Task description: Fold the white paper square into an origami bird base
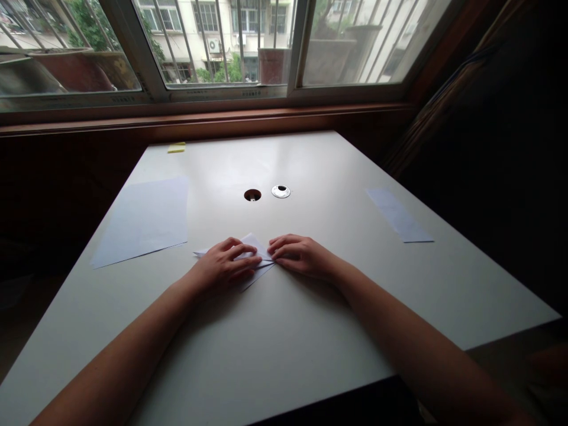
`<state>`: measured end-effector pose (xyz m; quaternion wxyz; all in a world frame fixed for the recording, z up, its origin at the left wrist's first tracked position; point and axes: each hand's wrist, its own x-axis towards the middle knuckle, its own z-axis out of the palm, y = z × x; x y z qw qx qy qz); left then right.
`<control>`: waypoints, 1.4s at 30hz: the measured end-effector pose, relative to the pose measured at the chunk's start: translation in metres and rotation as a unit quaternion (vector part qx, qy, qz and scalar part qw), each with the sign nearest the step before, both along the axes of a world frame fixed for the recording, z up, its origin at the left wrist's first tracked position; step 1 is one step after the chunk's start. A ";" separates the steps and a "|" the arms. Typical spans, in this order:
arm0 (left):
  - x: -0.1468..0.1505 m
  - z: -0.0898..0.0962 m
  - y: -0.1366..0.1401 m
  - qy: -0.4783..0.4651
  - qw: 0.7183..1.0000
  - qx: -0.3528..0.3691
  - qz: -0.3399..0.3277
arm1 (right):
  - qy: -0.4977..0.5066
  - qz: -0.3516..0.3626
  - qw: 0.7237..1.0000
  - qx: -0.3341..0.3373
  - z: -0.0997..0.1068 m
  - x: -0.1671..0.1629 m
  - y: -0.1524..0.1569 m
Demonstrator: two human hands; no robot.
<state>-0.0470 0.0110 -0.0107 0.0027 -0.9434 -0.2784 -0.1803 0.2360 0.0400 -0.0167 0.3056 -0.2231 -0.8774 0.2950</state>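
Observation:
A folded sheet of white paper (254, 241) lies on the white table (284, 331), with pointed corners sticking out to the left, the back and the front. My left hand (227, 260) rests over its left and middle part, fingers spread and pressing on the folds. At the paper's right tip, my right hand (299, 254) has its fingers bent together, pinching the corner. Part of the paper is hidden under the left hand and fingers.
A stack of white paper (144, 219) lies at the left, and a narrow paper strip (397, 214) at the right. Towards the back are a round cable hole (252, 194), its metal ring cover (281, 191) and a yellow pad (176, 147). A window (222, 41) stands behind.

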 end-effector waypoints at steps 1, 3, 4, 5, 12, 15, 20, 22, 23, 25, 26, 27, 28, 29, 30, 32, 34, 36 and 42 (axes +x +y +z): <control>0.000 -0.001 0.000 0.000 1.000 -0.002 0.001 | -0.001 -0.002 1.000 -0.001 0.000 0.000 0.000; 0.000 -0.001 0.000 0.000 1.000 -0.005 0.002 | -0.002 -0.006 1.000 0.001 0.000 -0.001 0.000; 0.000 -0.002 0.000 0.001 1.000 -0.008 0.002 | -0.003 -0.008 1.000 0.004 0.000 -0.001 0.001; 0.000 -0.002 0.000 0.001 1.000 -0.011 0.004 | -0.004 -0.009 1.000 0.008 0.000 -0.001 0.001; 0.001 0.001 -0.001 0.015 0.999 -0.043 0.005 | -0.016 0.006 0.999 0.047 0.001 -0.002 0.002; 0.001 0.004 -0.001 0.009 0.999 -0.050 -0.003 | -0.022 0.020 0.998 0.058 0.001 -0.004 0.000; -0.001 0.003 0.003 -0.025 0.999 -0.043 -0.010 | -0.017 0.037 0.997 0.060 0.003 -0.006 -0.002; -0.002 -0.001 0.005 -0.034 0.999 -0.042 -0.002 | -0.018 0.039 0.997 0.058 0.004 -0.007 -0.003; -0.003 -0.004 0.006 -0.037 0.998 -0.041 0.003 | -0.019 0.041 0.997 0.057 0.004 -0.007 -0.003; -0.004 -0.008 0.007 -0.049 0.998 -0.038 0.024 | -0.021 0.046 0.997 0.057 0.005 -0.007 -0.004; -0.004 -0.009 0.008 -0.056 0.997 -0.037 0.031 | -0.022 0.050 0.997 0.057 0.006 -0.008 -0.004; -0.003 -0.010 0.008 -0.059 0.997 -0.038 0.039 | -0.024 0.054 0.997 0.056 0.007 -0.008 -0.005; -0.003 -0.011 0.008 -0.061 0.996 -0.038 0.047 | -0.026 0.058 0.996 0.055 0.007 -0.009 -0.006; -0.003 -0.011 0.008 -0.059 0.996 -0.039 0.053 | -0.027 0.062 0.996 0.053 0.008 -0.009 -0.007; -0.003 -0.011 0.008 -0.055 0.996 -0.041 0.061 | -0.028 0.065 0.996 0.051 0.009 -0.010 -0.007; -0.003 -0.011 0.007 -0.048 0.995 -0.048 0.072 | -0.027 0.069 0.996 0.048 0.010 -0.011 -0.009; -0.003 -0.010 0.006 -0.046 0.994 -0.064 0.075 | -0.026 0.071 0.996 0.048 0.011 -0.012 -0.010; -0.004 -0.009 0.006 -0.050 0.993 -0.085 0.064 | -0.023 0.067 0.996 0.048 0.010 -0.013 -0.011; -0.006 -0.001 0.003 -0.063 0.985 -0.150 -0.058 | 0.012 -0.022 0.994 0.107 0.006 -0.011 -0.005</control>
